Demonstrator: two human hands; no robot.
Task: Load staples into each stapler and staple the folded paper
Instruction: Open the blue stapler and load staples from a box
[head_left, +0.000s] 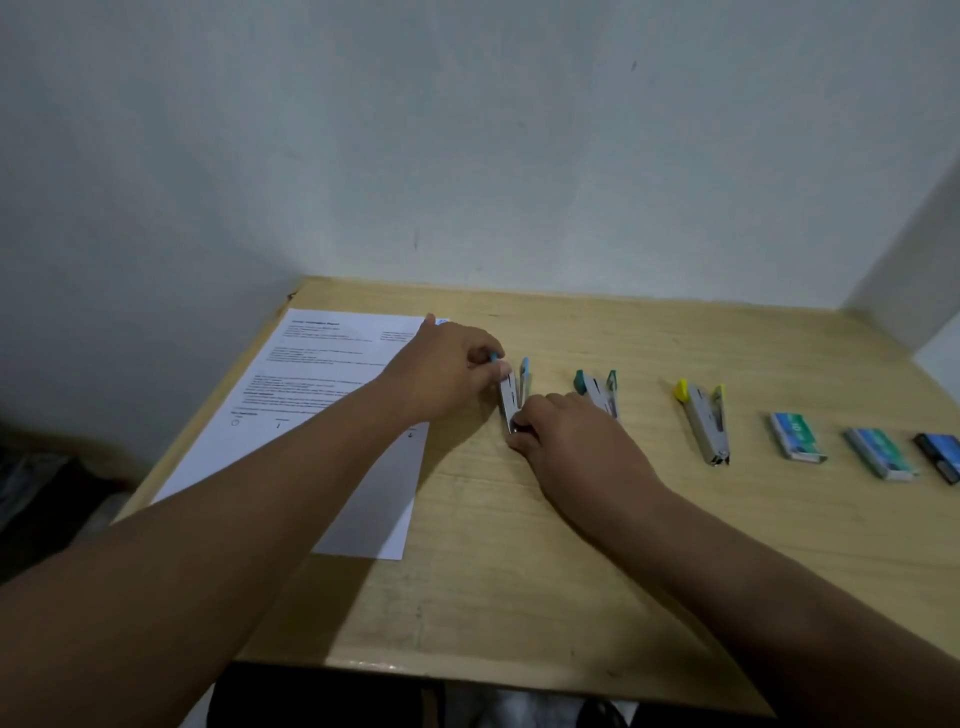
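Note:
A light-blue stapler (514, 392) lies on the wooden table (571, 519). My left hand (447, 366) pinches its far blue end, while my right hand (566, 441) grips its near metal tip. To its right lie a teal stapler (600, 391) and a yellow stapler (704, 421). A printed paper sheet (322, 384) lies flat at the table's left, partly under my left forearm. Three staple boxes sit at the right: a green one (797, 435), a blue-green one (880, 452) and a dark one (941, 456).
The table stands in a corner, with walls behind and at the right (909, 270). Its front edge (467, 670) runs close to me. Dark objects lie on the floor at the left (47, 493).

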